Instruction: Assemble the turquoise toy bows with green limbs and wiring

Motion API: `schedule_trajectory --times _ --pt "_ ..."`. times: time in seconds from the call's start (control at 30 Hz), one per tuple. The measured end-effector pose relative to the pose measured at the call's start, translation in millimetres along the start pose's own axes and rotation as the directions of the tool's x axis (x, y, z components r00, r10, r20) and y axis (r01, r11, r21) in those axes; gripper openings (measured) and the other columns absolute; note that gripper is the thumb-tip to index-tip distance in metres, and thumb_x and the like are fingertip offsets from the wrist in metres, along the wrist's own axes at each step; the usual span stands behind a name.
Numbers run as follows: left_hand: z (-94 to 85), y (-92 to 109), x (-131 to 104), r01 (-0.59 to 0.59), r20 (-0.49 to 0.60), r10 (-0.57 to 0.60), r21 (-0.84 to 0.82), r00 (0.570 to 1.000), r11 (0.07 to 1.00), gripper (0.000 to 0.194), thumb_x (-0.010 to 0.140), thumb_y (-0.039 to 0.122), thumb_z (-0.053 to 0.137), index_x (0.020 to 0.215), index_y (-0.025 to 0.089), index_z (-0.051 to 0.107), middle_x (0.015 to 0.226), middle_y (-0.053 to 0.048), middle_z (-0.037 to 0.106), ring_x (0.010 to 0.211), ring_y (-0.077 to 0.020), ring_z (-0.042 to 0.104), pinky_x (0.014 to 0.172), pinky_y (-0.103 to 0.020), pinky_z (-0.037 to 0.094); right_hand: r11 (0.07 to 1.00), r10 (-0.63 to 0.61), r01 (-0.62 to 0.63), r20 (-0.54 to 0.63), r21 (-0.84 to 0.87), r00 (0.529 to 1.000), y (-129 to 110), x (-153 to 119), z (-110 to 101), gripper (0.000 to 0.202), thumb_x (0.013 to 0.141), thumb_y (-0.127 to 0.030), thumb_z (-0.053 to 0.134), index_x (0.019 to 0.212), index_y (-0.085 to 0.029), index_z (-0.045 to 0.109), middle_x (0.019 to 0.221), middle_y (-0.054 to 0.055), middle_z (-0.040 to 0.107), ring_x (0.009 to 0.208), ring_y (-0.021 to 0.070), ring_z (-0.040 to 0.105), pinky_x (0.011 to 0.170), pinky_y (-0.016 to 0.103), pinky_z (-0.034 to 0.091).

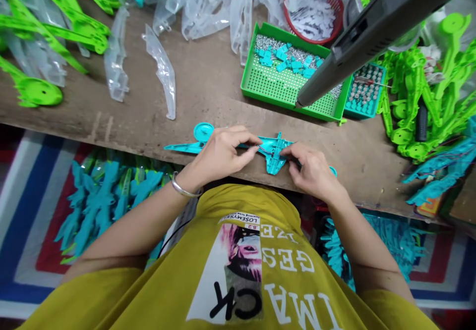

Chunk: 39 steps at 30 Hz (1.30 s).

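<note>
A turquoise plastic toy-like part [274,156] lies at the table's front edge, with a long pointed arm and a round disc to the left. My left hand [226,151], a bangle at its wrist, reaches over that arm; thumb and index finger are closed at a thin dark wire running into the part's middle. My right hand [314,169] is closed at the part's right side, fingertips against its ribbed centre. The right hand covers what lies beneath it, apart from a small turquoise round edge.
Behind stands a green basket [275,88] of turquoise pieces and small metal bits. A grey powered screwdriver [334,67] hangs over it. Nearby are a red basket [336,23], a tray of metal cylinders [366,89], clear plastic pieces [161,70] and lime-green parts [40,89].
</note>
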State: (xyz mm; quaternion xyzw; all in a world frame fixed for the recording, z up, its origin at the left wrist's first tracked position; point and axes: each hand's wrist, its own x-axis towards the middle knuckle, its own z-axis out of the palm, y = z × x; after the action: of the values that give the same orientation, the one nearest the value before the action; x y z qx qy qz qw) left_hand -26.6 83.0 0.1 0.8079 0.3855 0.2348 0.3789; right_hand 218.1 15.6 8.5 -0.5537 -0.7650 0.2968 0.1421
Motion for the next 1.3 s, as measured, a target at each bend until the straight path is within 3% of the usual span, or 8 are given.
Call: schedule_trajectory --times 0.1,0.2,0.33,0.67,0.83,0.93,1.13,1.3 --pt "-6.7 -9.1 -1.7 0.016 0.046 -0.015 -0.020 0.999 1.000 0.016 0.093 0.029 0.065 0.097 0.020 0.078 0.091 -0.004 0.078 0.081 -0.0171 0.071 0.074 -0.030 0.052 0.999 0.035 -0.035 -0.008 0.001 0.999 0.2 0.7 1.5 0.032 0.081 -0.005 0.050 0.104 -0.021 0.065 0.101 0.009 0.075 0.096 0.0253 0.070 0.087 0.039 0.054" --pt "-6.2 -14.5 -4.1 0.051 0.009 -0.051 -0.036 0.999 0.998 0.015 0.093 0.031 0.067 0.095 0.021 0.078 0.089 -0.004 0.078 0.081 -0.0168 0.071 0.075 -0.029 0.053 0.996 0.090 -0.089 -0.057 0.027 0.994 1.8 1.2 1.7 0.026 0.083 -0.009 0.051 0.103 -0.021 0.064 0.097 0.008 0.074 0.087 0.0228 0.069 0.082 0.036 0.054" --pt "4.9 -10.8 -7.6 0.050 -0.054 -0.053 -0.054 0.997 0.997 0.014 0.094 0.030 0.067 0.096 0.020 0.077 0.093 -0.004 0.079 0.084 -0.0169 0.072 0.081 -0.030 0.054 0.990 0.140 -0.142 -0.126 -0.010 0.982 5.3 3.1 -1.2 0.025 0.085 -0.009 0.050 0.101 -0.021 0.064 0.096 0.008 0.074 0.089 0.0245 0.069 0.083 0.038 0.053" --pt "21.2 -3.5 -8.8 0.021 -0.154 -0.029 -0.051 0.988 0.998 0.013 0.097 0.024 0.062 0.095 0.018 0.072 0.093 -0.005 0.077 0.085 -0.0169 0.072 0.079 -0.030 0.054 0.983 0.115 -0.127 -0.099 -0.133 0.988 5.5 4.3 2.7 0.031 0.081 -0.004 0.048 0.098 -0.022 0.067 0.095 0.009 0.076 0.096 0.0294 0.066 0.087 0.043 0.053" --pt "17.3 -3.5 -9.3 0.029 -0.149 -0.033 -0.032 0.988 0.999 0.013 0.096 0.021 0.058 0.093 0.018 0.071 0.092 -0.004 0.076 0.085 -0.0168 0.071 0.078 -0.030 0.053 0.979 0.203 -0.198 -0.141 0.044 0.969 4.0 -1.8 -18.7 0.026 0.090 -0.015 0.052 0.110 -0.023 0.066 0.107 0.007 0.077 0.097 0.0255 0.071 0.091 0.042 0.055" --pt "18.4 -2.5 -9.9 0.029 -0.154 -0.029 -0.001 0.988 1.000 0.014 0.096 0.020 0.056 0.091 0.018 0.069 0.088 -0.004 0.075 0.082 -0.0168 0.070 0.076 -0.030 0.053 0.970 0.236 -0.243 -0.204 -0.010 0.950 10.9 4.0 -32.7 0.025 0.089 -0.024 0.059 0.112 -0.022 0.065 0.114 0.010 0.075 0.105 0.0296 0.069 0.096 0.047 0.053" --pt "30.3 -8.0 -16.4 -0.078 -0.236 0.087 0.046 0.968 0.996 0.012 0.096 0.017 0.057 0.092 0.019 0.068 0.090 -0.005 0.075 0.087 -0.0179 0.071 0.081 -0.032 0.056 0.954 0.298 -0.296 0.052 -0.045 0.953 22.6 26.1 -33.7 0.043 0.081 -0.031 0.065 0.122 -0.018 0.061 0.124 0.016 0.070 0.114 0.0343 0.064 0.099 0.050 0.049" --pt "35.5 -12.2 -19.9 -0.116 -0.256 0.125 0.049 0.959 0.992 0.012 0.097 0.016 0.058 0.093 0.019 0.069 0.090 -0.005 0.076 0.088 -0.0180 0.071 0.081 -0.033 0.056 0.903 0.428 -0.429 0.085 -0.006 0.900 20.5 33.0 -29.1 0.046 0.077 -0.032 0.070 0.122 -0.020 0.064 0.119 0.013 0.073 0.105 0.0331 0.067 0.093 0.050 0.049"
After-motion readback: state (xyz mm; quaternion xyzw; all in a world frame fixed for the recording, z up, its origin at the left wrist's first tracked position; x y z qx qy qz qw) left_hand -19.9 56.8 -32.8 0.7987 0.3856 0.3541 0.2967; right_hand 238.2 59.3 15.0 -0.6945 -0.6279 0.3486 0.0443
